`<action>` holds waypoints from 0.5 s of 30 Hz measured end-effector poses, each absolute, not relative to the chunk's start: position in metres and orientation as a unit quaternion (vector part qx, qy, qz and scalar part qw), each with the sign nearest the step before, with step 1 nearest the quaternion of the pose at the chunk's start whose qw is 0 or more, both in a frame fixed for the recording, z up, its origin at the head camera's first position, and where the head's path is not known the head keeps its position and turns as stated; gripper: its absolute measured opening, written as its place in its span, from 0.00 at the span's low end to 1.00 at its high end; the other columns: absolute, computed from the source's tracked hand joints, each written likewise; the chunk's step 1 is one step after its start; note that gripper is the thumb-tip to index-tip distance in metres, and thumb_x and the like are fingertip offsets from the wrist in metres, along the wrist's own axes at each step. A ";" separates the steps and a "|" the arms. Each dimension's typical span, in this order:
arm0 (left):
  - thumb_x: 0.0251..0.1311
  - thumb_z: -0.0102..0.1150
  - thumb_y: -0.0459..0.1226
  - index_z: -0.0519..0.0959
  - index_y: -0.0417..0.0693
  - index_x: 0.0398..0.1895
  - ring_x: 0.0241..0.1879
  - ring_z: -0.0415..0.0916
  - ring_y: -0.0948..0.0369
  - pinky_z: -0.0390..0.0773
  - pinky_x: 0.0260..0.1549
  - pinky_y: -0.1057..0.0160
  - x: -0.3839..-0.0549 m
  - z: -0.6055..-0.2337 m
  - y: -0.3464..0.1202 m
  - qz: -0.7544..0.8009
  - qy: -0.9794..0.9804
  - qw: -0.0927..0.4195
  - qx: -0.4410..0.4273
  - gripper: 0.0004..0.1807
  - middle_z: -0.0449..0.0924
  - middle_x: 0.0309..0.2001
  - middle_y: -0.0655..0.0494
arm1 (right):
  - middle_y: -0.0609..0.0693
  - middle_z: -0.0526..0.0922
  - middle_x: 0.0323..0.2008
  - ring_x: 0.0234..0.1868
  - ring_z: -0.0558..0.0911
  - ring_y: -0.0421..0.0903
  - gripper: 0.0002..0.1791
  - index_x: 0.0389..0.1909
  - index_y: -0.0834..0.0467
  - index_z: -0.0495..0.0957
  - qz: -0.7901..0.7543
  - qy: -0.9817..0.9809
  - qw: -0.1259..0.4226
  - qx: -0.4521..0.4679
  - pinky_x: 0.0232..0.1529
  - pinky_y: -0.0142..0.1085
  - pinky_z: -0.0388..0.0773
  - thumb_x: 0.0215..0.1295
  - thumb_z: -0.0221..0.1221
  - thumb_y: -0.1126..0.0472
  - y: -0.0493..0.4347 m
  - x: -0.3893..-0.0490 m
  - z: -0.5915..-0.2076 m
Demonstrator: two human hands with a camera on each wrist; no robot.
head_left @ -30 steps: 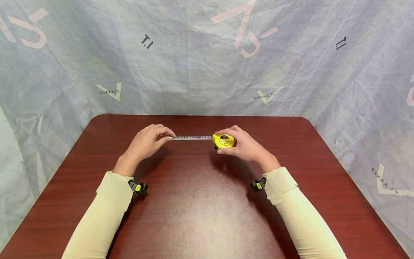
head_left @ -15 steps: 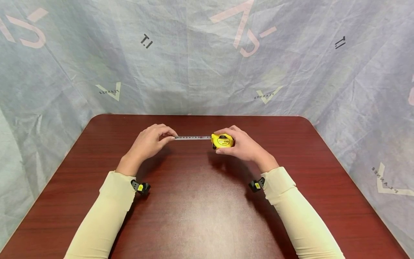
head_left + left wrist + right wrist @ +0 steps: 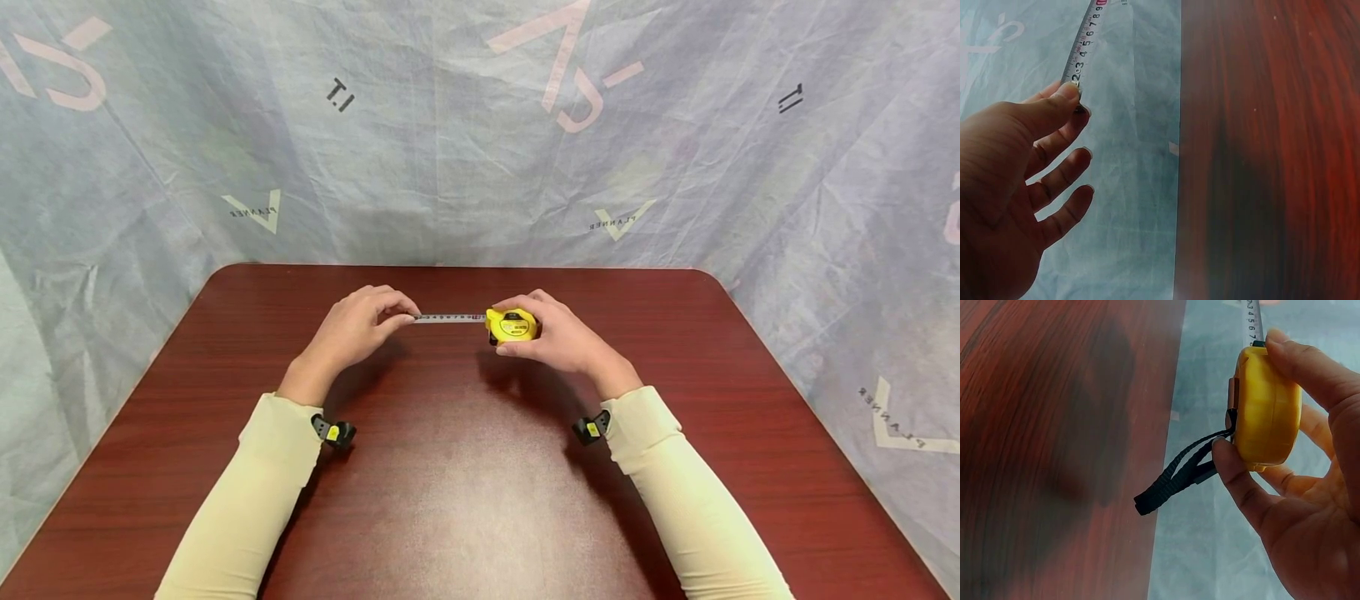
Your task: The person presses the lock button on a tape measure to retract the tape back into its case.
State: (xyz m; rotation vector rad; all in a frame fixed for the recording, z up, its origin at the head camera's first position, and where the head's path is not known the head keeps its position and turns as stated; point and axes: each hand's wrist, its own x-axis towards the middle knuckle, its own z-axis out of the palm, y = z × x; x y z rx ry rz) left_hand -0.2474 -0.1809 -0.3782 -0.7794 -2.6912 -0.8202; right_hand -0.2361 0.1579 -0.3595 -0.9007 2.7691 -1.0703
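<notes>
My right hand (image 3: 561, 335) grips the yellow case of a tape measure (image 3: 513, 325) over the far part of the table. In the right wrist view, the case (image 3: 1267, 406) sits between thumb and fingers, and a black wrist strap (image 3: 1175, 472) hangs from it. A short length of white blade (image 3: 453, 318) stretches level from the case to my left hand (image 3: 351, 329). Thumb and index finger pinch the blade's end, as the left wrist view shows, with the other fingers (image 3: 1063, 215) spread loosely below. Printed numbers run along the blade (image 3: 1085, 47).
The dark red wooden table (image 3: 465, 467) lies under both hands, its far edge just beyond them. A grey printed cloth (image 3: 450, 150) hangs behind the table and along both sides. Both wrists wear small black cameras (image 3: 335, 432).
My hands have come closer together, the left moving right and the right shifting slightly left. The exposed blade between them has grown shorter as it runs back into the case.
</notes>
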 end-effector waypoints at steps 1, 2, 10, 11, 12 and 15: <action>0.69 0.67 0.42 0.86 0.62 0.44 0.45 0.76 0.57 0.73 0.45 0.50 -0.248 -0.378 -0.180 -0.278 -0.917 0.111 -0.265 0.04 0.82 0.43 0.65 | 0.51 0.74 0.52 0.51 0.73 0.46 0.33 0.64 0.45 0.79 -0.346 0.892 0.020 -0.290 0.49 0.42 0.79 0.57 0.77 0.49 0.158 -0.236 -0.359; 0.69 0.67 0.42 0.86 0.62 0.44 0.45 0.76 0.57 0.73 0.45 0.50 -0.248 -0.378 -0.180 -0.278 -0.917 0.110 -0.265 0.04 0.82 0.43 0.65 | 0.51 0.74 0.52 0.51 0.73 0.46 0.32 0.64 0.45 0.79 -0.347 0.892 0.020 -0.289 0.49 0.42 0.79 0.58 0.77 0.49 0.157 -0.236 -0.359; 0.69 0.68 0.42 0.86 0.62 0.45 0.45 0.75 0.58 0.73 0.45 0.50 -0.248 -0.378 -0.176 -0.276 -0.918 0.104 -0.266 0.05 0.82 0.43 0.65 | 0.49 0.73 0.52 0.50 0.74 0.46 0.32 0.63 0.45 0.79 -0.349 0.891 0.020 -0.289 0.48 0.41 0.79 0.58 0.77 0.49 0.156 -0.238 -0.361; 0.69 0.68 0.42 0.86 0.62 0.45 0.45 0.76 0.57 0.73 0.45 0.50 -0.248 -0.378 -0.175 -0.276 -0.918 0.103 -0.266 0.05 0.82 0.43 0.65 | 0.49 0.74 0.51 0.50 0.74 0.46 0.32 0.63 0.45 0.79 -0.349 0.891 0.020 -0.289 0.48 0.41 0.80 0.58 0.77 0.49 0.156 -0.238 -0.361; 0.69 0.67 0.42 0.86 0.61 0.45 0.45 0.76 0.57 0.73 0.45 0.50 -0.248 -0.378 -0.174 -0.275 -0.918 0.101 -0.265 0.05 0.82 0.44 0.64 | 0.50 0.74 0.52 0.50 0.74 0.45 0.32 0.63 0.45 0.79 -0.349 0.891 0.020 -0.289 0.48 0.41 0.80 0.58 0.77 0.49 0.156 -0.238 -0.361; 0.69 0.67 0.42 0.86 0.61 0.45 0.46 0.76 0.57 0.73 0.46 0.50 -0.247 -0.378 -0.172 -0.273 -0.919 0.099 -0.266 0.05 0.82 0.44 0.64 | 0.51 0.74 0.52 0.50 0.74 0.46 0.32 0.63 0.45 0.79 -0.352 0.890 0.022 -0.289 0.48 0.41 0.80 0.58 0.77 0.49 0.156 -0.238 -0.362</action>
